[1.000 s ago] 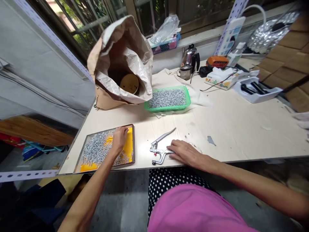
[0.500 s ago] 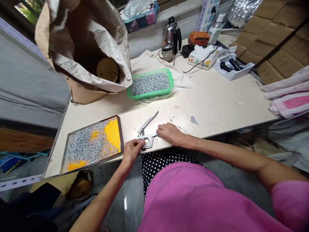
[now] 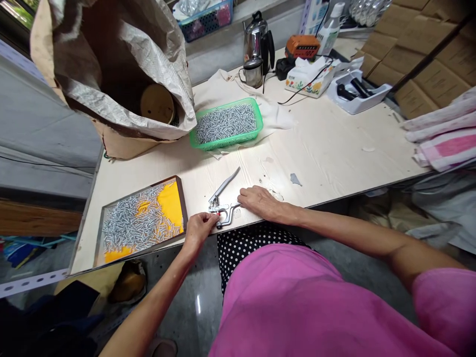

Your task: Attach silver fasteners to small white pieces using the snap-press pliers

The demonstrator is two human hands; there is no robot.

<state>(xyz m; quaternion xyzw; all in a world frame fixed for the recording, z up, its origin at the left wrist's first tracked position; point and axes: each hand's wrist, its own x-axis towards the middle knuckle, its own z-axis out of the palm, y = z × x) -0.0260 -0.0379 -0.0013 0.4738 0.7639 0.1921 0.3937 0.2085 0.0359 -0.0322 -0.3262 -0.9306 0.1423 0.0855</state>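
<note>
Metal pliers (image 3: pixel 225 208) with a spring and a C-shaped jaw, looking like snap-fastener pliers, lie at the table's front edge. One long handle points up and away, apart from the other, so the pliers are spread. My right hand (image 3: pixel 258 202) is closed around the end of the lower handle. At the jaw's left side, my left hand (image 3: pixel 201 228) has thumb and forefinger pinched together. A small red spot shows by those fingertips; what they hold is too small to make out. Left of this hand is a shallow tray (image 3: pixel 182 203) with many small silvery metal pins (image 3: pixel 134 218) on a yellow bottom.
A green basket (image 3: pixel 226 144) full of similar metal pieces stands behind the pliers. A large open sack (image 3: pixel 163 54) is at the back left. Farther right are a kettle (image 3: pixel 256 37), a metal cup (image 3: pixel 253 73), a tissue box (image 3: pixel 305 82) and a white tray (image 3: pixel 349 104).
The view has shifted slightly, so the table things sit a little further left. A red spot now shows at the jaw beside my left fingertips. My right hand keeps its grip on the handle.
</note>
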